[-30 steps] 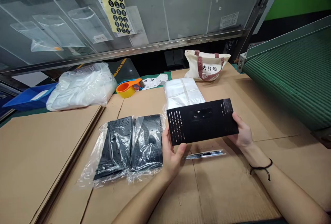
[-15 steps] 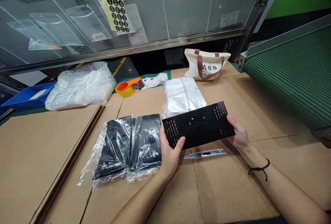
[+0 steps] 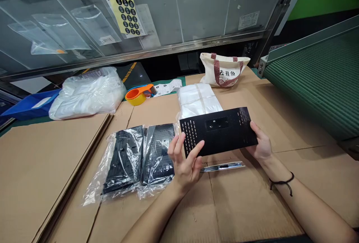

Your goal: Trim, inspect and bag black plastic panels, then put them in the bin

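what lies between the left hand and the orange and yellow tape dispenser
In the head view, between the left hand and the orange and yellow tape dispenser lie a black slotted panel in clear plastic, then brown cardboard.

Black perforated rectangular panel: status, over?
Right hand: gripping right end of black perforated rectangular panel. Left hand: spread open at panel's left end. Nearby: slim silver metal rail on brown cardboard.

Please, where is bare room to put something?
Bare: brown cardboard between the forearms, nearer than the silver metal rail; also right of the right hand, toward the green ribbed conveyor. Crowded: around clear-bagged black panels, white plastic bundle, held black perforated panel.
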`<state>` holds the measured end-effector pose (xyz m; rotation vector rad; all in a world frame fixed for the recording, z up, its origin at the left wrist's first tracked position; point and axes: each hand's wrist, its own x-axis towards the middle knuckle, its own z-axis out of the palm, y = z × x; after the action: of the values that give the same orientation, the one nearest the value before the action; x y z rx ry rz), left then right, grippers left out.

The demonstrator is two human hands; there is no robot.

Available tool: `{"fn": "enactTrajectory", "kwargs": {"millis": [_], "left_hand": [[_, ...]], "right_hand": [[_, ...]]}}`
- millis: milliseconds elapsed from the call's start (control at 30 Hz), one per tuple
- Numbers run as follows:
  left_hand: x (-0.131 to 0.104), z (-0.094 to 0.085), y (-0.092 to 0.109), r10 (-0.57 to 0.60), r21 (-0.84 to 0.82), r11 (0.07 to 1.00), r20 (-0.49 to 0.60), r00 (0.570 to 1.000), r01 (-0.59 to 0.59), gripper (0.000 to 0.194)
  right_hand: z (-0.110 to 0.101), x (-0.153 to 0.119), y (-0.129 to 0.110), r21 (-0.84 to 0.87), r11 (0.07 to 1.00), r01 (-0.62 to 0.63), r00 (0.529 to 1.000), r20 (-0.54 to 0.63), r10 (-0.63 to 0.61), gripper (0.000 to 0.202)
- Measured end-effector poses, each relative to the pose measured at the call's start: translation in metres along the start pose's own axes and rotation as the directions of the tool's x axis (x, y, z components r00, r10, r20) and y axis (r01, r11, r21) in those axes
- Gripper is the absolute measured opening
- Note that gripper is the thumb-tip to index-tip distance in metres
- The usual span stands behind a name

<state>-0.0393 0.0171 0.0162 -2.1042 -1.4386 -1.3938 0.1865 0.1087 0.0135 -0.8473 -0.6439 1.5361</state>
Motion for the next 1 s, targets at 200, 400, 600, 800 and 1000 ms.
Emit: {"fn": "enactTrajectory", "kwargs": {"millis": [200, 400, 600, 800, 1000], "left_hand": [[0.0062, -0.0050, -0.0005, 0.132, 0.214, 0.968, 0.007, 0.991, -0.130, 0.033], [0.0089, -0.0073, -0.0013, 0.204, 0.283, 0.940, -0.013, 0.979, -0.192, 0.025], [0.0072, -0.0040, -0.0032, 0.156, 0.075, 0.986, -0.130, 0.979, -0.147, 0.018], [0.0070, -0.0028, 0.0006, 0.270, 0.095, 0.960, -0.064, 0.961, -0.263, 0.013], [0.0108, -0.0037, 0.0028, 0.323, 0.167, 0.934, -0.011, 0.946, -0.317, 0.010]], "right_hand": [[-0.0025, 0.0013, 0.0004, 0.022, 1.000, -0.010, 0.999, 0.035, 0.009, 0.032], [-0.0035, 0.0028, 0.0013, 0.046, 0.999, -0.024, 1.000, -0.005, 0.024, 0.027], [-0.0025, 0.0039, 0.0008, 0.046, 0.999, -0.017, 0.998, -0.058, 0.020, 0.027], [-0.0004, 0.0019, 0.0010, 0.019, 1.000, -0.010, 1.000, -0.030, 0.011, 0.028], [0.0000, 0.0009, 0.0006, 0.030, 1.000, 0.001, 1.000, -0.015, -0.001, 0.026]]}}
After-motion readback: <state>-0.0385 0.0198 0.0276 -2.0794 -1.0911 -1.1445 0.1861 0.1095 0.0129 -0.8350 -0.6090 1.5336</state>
